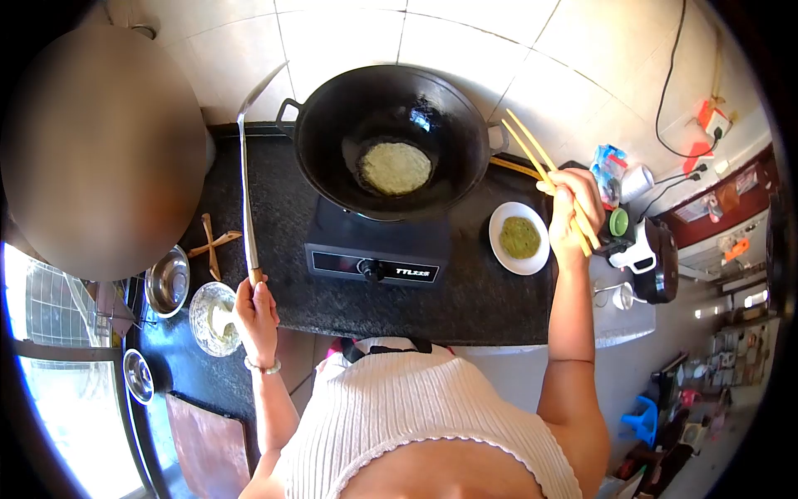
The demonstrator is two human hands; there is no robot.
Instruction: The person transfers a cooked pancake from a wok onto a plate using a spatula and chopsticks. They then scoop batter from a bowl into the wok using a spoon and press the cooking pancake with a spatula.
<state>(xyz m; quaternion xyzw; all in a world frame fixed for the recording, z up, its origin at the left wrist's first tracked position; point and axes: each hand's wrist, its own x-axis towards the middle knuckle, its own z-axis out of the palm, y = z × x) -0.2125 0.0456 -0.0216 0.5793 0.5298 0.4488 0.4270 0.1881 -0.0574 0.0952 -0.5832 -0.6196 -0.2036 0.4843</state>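
My left hand point(257, 320) is closed round the wooden handle of a long metal spatula point(245, 179), held upright to the left of the wok. In my right hand point(575, 204) is a pair of long chopsticks point(532, 148), their tips raised to the right of the wok. The black wok point(324, 125) rests on a portable cooker point(374, 254). A pale, round pancake point(396, 168) lies in the bottom of the wok. Below my right hand, a white plate point(496, 241) holds a flat green pancake point(520, 238).
A glass bowl point(199, 316) with white batter stands by my left hand. Metal bowls point(169, 283), crossed wooden pieces point(214, 246) and a board point(208, 445) lie leftward. A blurred round shape point(104, 158) fills the upper left. A black-and-white appliance point(652, 259) stands right.
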